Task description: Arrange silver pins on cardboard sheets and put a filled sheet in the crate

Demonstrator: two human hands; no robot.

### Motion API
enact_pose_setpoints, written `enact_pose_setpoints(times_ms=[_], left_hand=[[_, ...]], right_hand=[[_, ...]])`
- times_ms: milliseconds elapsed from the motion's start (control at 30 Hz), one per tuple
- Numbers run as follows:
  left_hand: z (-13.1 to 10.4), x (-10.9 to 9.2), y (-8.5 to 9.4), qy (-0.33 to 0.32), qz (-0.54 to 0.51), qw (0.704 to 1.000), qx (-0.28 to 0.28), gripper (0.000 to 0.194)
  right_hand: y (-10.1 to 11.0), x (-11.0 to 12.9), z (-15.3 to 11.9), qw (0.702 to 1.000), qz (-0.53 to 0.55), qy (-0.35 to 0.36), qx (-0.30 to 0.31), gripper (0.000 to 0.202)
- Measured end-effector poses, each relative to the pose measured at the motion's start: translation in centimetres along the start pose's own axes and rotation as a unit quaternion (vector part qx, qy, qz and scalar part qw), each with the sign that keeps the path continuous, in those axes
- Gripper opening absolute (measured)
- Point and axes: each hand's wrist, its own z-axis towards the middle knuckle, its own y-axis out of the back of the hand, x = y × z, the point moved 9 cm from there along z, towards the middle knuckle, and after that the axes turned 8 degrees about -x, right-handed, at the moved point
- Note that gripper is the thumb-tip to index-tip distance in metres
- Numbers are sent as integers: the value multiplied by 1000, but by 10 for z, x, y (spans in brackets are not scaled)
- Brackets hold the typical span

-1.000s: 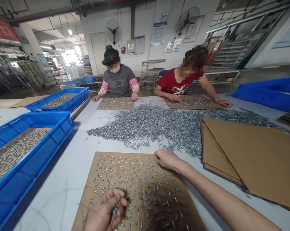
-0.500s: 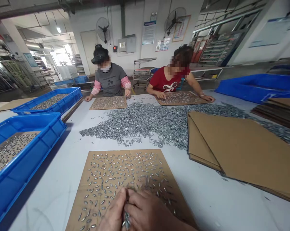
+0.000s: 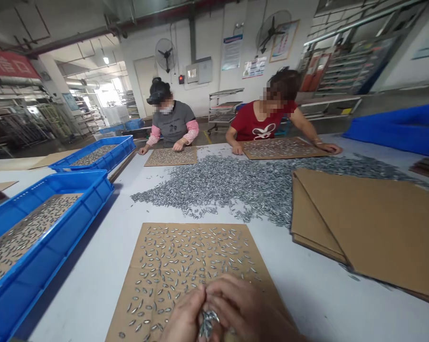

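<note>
My left hand [image 3: 186,314] and my right hand [image 3: 235,304] are cupped together at the bottom centre, with a clump of small silver metal pieces [image 3: 207,323] between them. Both hands are over the near part of a brown cardboard sheet [image 3: 136,280]. Many of the same silver pieces lie spread singly on that sheet. Beyond its far edge, a wide heap of silver pieces [image 3: 228,183] covers the middle of the white table [image 3: 128,213]. The fingertips of both hands are curled round the clump, and the sheet's near edge is out of view.
Blue trays [image 3: 71,228] with covered sheets stand at left. A cardboard stack [image 3: 385,218] lies at right, a blue bin [image 3: 395,128] behind it. Across the table, a person in grey [image 3: 173,124] and a person in red [image 3: 257,124] each have a sheet with pieces.
The view has shifted left and slightly up. My hands stay cupped together, with more of the clump showing. Opposite, the grey-shirted person's hand has moved onto their sheet; the red-shirted person's hand has moved to their sheet's edge.
</note>
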Motion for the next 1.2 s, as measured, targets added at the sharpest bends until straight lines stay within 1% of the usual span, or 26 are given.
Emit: enact_pose_setpoints(times_ms=[33,100,167,200,267,300,400,500,567,633,833,967,1067,1200], left_hand=[[0,-1,-3,3,-12,1000,-4,53],[-2,-4,-5,8,-36,999,-2,57],[-5,-9,-4,6,-50,999,10,54],[-5,-11,-1,2,-55,998,13,52],[-5,-15,10,-12,-68,998,6,49],[-4,-15,17,-13,-74,997,-2,49],[0,-12,34,-10,-77,997,-12,47],[3,-12,49,-18,-81,996,-19,47],[4,-13,59,-21,-93,995,-32,48],[5,-13,65,-19,-95,995,-37,49],[5,-20,68,-29,-80,996,-39,54],[0,-26,63,-15,-72,997,-39,57],[-3,-31,60,-20,-65,997,-37,58],[-7,-33,63,-12,-75,995,-71,63]], right_hand=[[5,-9,8,999,13,-28,5,26],[13,-35,27,996,6,-85,-1,23],[15,-68,51,990,-16,-137,-22,22],[13,-85,64,986,-23,-161,-28,24],[4,-114,92,978,-32,-202,-40,21],[-5,-125,105,976,-33,-211,-32,19],[-36,-145,139,972,-71,-222,8,17],[-60,-153,157,967,-116,-222,37,20],[-68,-154,162,965,-130,-221,51,20],[-71,-155,164,962,-148,-219,68,20],[-67,-157,163,941,-211,-235,118,16],[-68,-152,163,933,-232,-237,139,14],[-68,-150,165,932,-238,-233,142,13],[-60,-146,168,932,-236,-234,142,12]])
